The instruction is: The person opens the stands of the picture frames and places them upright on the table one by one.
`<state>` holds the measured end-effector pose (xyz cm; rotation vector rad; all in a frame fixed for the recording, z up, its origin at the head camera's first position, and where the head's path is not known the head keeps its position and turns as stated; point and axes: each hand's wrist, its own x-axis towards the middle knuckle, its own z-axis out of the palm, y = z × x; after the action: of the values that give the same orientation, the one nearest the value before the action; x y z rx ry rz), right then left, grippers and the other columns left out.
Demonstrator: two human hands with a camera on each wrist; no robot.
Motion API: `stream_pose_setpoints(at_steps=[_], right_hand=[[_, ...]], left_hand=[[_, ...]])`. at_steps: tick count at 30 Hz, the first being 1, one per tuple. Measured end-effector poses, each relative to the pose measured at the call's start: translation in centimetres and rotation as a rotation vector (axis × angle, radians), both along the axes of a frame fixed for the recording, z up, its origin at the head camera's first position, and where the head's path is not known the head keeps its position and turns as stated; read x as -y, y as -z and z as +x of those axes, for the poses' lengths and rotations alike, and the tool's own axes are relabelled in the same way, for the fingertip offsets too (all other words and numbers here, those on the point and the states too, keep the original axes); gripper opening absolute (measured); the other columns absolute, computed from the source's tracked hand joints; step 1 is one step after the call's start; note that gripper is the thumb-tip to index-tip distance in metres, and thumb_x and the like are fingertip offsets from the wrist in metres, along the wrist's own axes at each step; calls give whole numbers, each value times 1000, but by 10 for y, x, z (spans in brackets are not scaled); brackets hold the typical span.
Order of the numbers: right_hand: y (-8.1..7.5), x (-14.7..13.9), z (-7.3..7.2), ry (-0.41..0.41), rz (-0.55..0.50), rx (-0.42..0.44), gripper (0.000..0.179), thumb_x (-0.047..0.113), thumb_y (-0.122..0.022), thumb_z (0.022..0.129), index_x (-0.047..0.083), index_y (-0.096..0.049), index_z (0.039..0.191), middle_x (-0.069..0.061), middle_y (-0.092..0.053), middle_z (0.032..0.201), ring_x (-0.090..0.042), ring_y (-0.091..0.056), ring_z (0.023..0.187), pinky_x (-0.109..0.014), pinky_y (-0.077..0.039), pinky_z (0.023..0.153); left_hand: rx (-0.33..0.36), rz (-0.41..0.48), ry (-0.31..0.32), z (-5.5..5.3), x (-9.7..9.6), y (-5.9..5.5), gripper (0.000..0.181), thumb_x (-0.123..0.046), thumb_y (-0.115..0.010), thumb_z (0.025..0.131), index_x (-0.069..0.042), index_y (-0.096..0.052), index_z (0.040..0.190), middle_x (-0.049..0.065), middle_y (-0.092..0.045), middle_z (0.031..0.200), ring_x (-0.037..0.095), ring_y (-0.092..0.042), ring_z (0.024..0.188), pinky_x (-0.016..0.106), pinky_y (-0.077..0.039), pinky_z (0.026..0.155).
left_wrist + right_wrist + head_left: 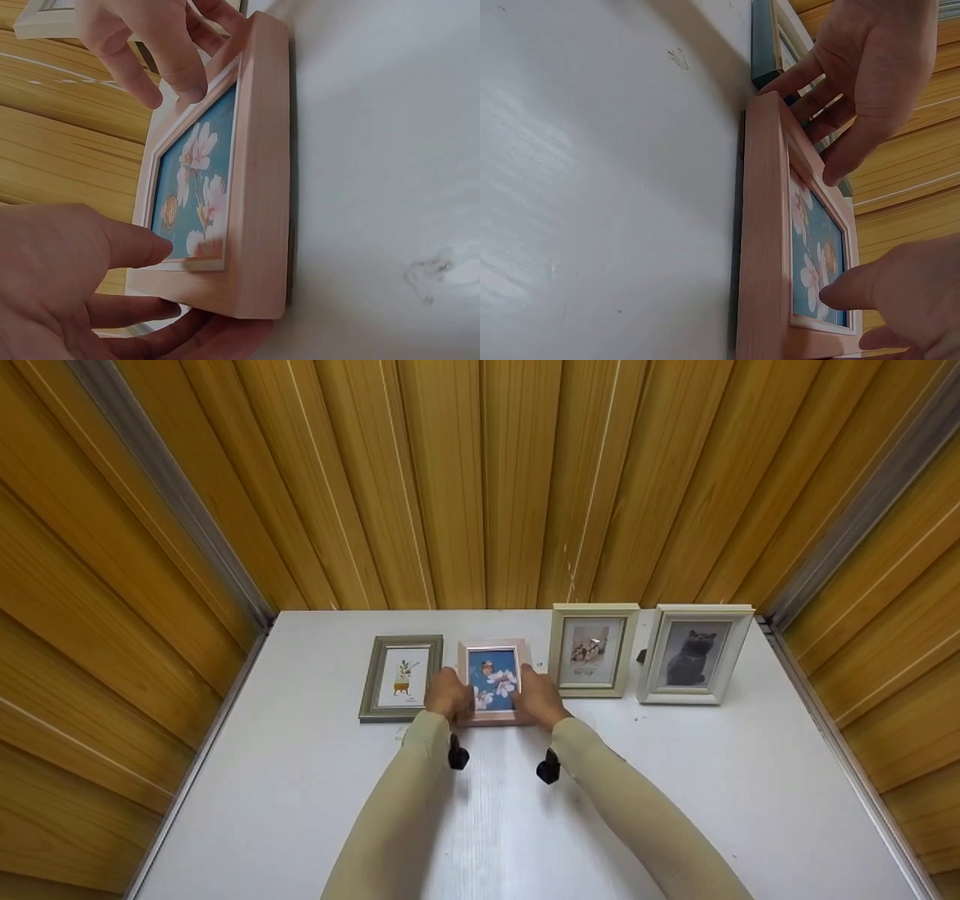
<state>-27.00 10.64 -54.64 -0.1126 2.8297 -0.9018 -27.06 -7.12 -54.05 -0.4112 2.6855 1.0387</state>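
Bordering the white tabletop (750, 795), wood-grain walls (517, 472)

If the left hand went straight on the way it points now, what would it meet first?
The pink frame: the left hand grips its left side, so would likely push into that first. Past it, the wood-panelled wall seems next, though depth is unclear.

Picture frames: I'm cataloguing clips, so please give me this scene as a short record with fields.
Surface: white table
Handled: pink frame, blue flower picture
Left hand: holds the pink frame's left side, thumb on its front
Right hand: holds its right side, thumb on its front
Left of it: grey-green frame, plant picture
Right of it: cream frame, then white frame with a cat picture
Backdrop: wood-look panels
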Motion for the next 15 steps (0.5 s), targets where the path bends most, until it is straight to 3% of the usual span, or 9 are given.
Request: stream_pose_setpoints(at_steps=[4,7,11,15], right_hand=[[2,1,1,-1,24,-17,45,3,-69,92,-4,-55,134,-30,-68,118,-42,-66,112,-53,-52,97],[3,1,2,-9,46,-47,35,-3,-66,90,-4,-60,124,-29,-69,109,-41,-68,105,-53,-54,92],[3,2,3,-13,66,-87,28,-6,-64,88,-3,-64,115,-28,-70,104,-42,-69,101,-54,-54,89],[4,2,4,-19,66,-107,27,-5,-63,88,-4,-64,115,-29,-70,105,-43,-69,102,-54,-54,90]], left_hand=[[-6,-51,13,-1,0,2,2,2,-73,80,3,-73,82,16,-70,83,27,-65,66,34,-54,48],[-21,-92,23,0,0,3,11,3,-76,77,4,-75,88,17,-72,90,26,-65,72,36,-58,60],[-46,-118,31,0,0,4,20,2,-76,79,5,-74,99,17,-73,99,25,-63,80,38,-59,74],[-57,-126,26,0,-1,3,21,1,-75,80,5,-74,100,17,-73,99,25,-62,81,39,-58,76]])
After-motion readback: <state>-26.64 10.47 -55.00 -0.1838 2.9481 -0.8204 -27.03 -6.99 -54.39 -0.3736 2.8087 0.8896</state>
